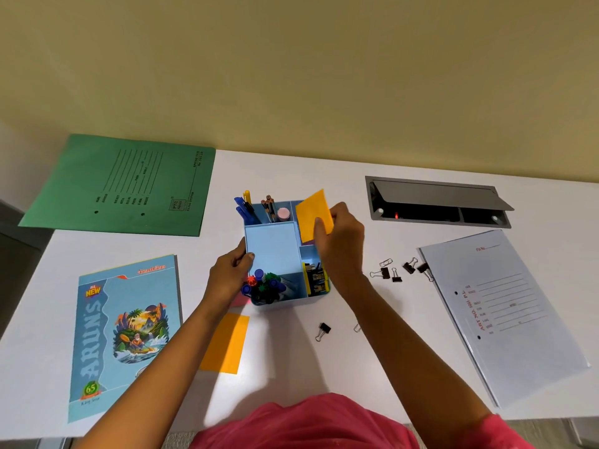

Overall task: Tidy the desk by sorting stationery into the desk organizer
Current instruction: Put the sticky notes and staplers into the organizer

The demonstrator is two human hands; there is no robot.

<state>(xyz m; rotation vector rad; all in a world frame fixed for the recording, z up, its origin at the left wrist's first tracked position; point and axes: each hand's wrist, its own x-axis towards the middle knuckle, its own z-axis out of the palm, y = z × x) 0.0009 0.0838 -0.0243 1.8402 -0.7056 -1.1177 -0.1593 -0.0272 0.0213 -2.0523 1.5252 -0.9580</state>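
A light blue desk organizer (pixel 272 246) stands mid-desk, with pens and pencils in its back compartments, markers at the front left and binder clips at the front right. My left hand (pixel 228 275) grips its left wall. My right hand (pixel 340 246) pinches an orange sticky-note pad (pixel 311 215) and holds it tilted over the organizer's back right compartment. A second orange pad (pixel 225 343) lies flat on the desk in front. Loose binder clips (pixel 393 273) lie to the right, and one more binder clip (pixel 323 331) lies in front.
A green folder (pixel 126 186) lies at the back left and a blue notebook (pixel 116 332) at the front left. A white file (pixel 505 312) lies on the right. A grey cable hatch (pixel 434 202) is set open into the desk at the back right.
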